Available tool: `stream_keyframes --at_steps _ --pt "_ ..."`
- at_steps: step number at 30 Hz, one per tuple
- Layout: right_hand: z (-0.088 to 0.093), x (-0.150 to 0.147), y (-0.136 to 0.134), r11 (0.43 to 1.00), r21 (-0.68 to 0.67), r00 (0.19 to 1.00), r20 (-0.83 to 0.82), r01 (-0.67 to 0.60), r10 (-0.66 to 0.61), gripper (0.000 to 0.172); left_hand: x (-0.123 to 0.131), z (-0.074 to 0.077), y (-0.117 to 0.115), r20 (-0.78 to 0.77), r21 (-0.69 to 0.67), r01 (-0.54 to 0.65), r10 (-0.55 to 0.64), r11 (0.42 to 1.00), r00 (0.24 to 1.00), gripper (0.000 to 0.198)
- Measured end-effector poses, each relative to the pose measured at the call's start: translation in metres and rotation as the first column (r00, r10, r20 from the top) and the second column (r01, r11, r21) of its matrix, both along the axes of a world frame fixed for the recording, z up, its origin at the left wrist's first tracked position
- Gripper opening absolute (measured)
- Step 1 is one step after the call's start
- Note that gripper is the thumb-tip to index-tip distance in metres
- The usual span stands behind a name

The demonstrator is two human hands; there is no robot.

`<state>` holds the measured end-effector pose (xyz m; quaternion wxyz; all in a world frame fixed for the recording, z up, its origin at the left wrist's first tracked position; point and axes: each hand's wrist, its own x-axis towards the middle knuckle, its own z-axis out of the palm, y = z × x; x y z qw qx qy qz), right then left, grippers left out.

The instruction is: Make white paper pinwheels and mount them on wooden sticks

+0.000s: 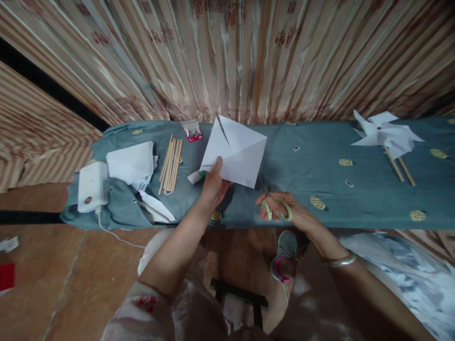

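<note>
My left hand (215, 185) grips a square sheet of white paper (245, 149) by its lower left part, thumb on top. The sheet is held above the table, creased along its diagonals, with one slit running inward from its top corner. Close to the sheet's lower right corner, my right hand (284, 208) is closed around a pair of scissors (267, 208) with pale green handles. The blades point up toward that corner; whether they touch the paper I cannot tell. Partly behind my left wrist lies a white and green tube (196, 176).
Left on the teal tablecloth (320, 175) are wooden sticks (171, 166), a paper stack (131, 162), a white box-shaped device (92, 187) with a cord, and paper scraps (156, 207). A small red box (194, 135) holds metal bits. White paper pinwheels (384, 132) on sticks lie right.
</note>
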<state>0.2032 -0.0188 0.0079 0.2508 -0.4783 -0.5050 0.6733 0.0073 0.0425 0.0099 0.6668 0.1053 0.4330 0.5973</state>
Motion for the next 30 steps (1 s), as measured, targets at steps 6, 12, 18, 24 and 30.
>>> stream_keyframes --at_steps 6,12,18,24,30 --pt "-0.0008 -0.0019 -0.0069 0.99 0.019 0.99 0.043 -0.139 0.138 0.057 -0.0042 0.0041 0.0056 0.056 0.021 -0.085 0.083 0.996 0.995 0.015" --pt "-0.0047 -0.0044 -0.0071 0.99 0.004 0.99 0.028 -0.141 0.14 0.056 -0.0035 0.004 0.0062 0.043 0.01 -0.092 0.091 0.996 0.995 0.015" --pt "-0.0059 -0.0058 -0.007 0.996 -0.02 0.996 -0.007 -0.089 0.089 0.048 -0.0024 0.0048 0.0036 0.057 0.007 -0.084 0.083 0.996 0.995 0.015" --pt "-0.0042 -0.0078 -0.0066 0.997 -0.044 0.998 -0.019 -0.061 0.06 0.05 -0.0004 0.0025 0.002 0.024 0.027 -0.055 0.055 0.998 0.998 0.016" --pt "-0.0042 -0.0087 -0.0061 0.998 -0.047 0.999 -0.026 -0.047 0.046 0.049 0.0001 0.0018 0.0016 0.02 0.003 -0.047 0.047 0.999 0.999 0.017"
